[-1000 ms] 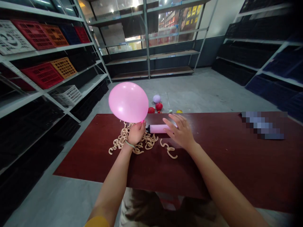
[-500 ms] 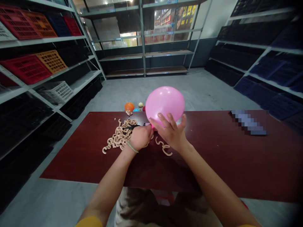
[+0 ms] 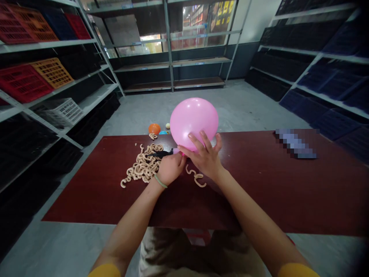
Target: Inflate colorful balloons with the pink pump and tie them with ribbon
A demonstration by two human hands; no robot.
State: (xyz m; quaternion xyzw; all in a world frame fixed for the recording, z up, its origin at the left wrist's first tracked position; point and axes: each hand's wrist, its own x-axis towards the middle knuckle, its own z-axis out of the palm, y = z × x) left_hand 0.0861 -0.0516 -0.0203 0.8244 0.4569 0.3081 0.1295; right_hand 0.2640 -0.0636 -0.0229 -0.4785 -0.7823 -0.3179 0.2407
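Observation:
A large pink balloon point(image 3: 193, 121) is upright above the dark red table point(image 3: 276, 192), its neck pointing down toward me. My left hand point(image 3: 171, 167), with a green band at the wrist, is closed in a pinch on the balloon's neck. My right hand point(image 3: 206, 156) rests against the balloon's lower right side, fingers spread, its thumb near the neck. Behind my left hand lies a black and lilac tool point(image 3: 162, 153), partly hidden. A pile of beige curved pieces point(image 3: 141, 165) is left of my left hand, and a few more point(image 3: 197, 177) lie beneath my right hand.
On the floor beyond the table are an orange balloon point(image 3: 154, 128), a blue one point(image 3: 163, 132) and a small pale one point(image 3: 167, 125). A blurred-out flat object point(image 3: 296, 144) lies at the back right. Shelves with crates point(image 3: 53, 73) stand left, others behind and right.
The view has shifted slightly, moving the scene a little left and up. Both hands stay at the balloon with nearly the same hold; more of the black and lilac tool shows.

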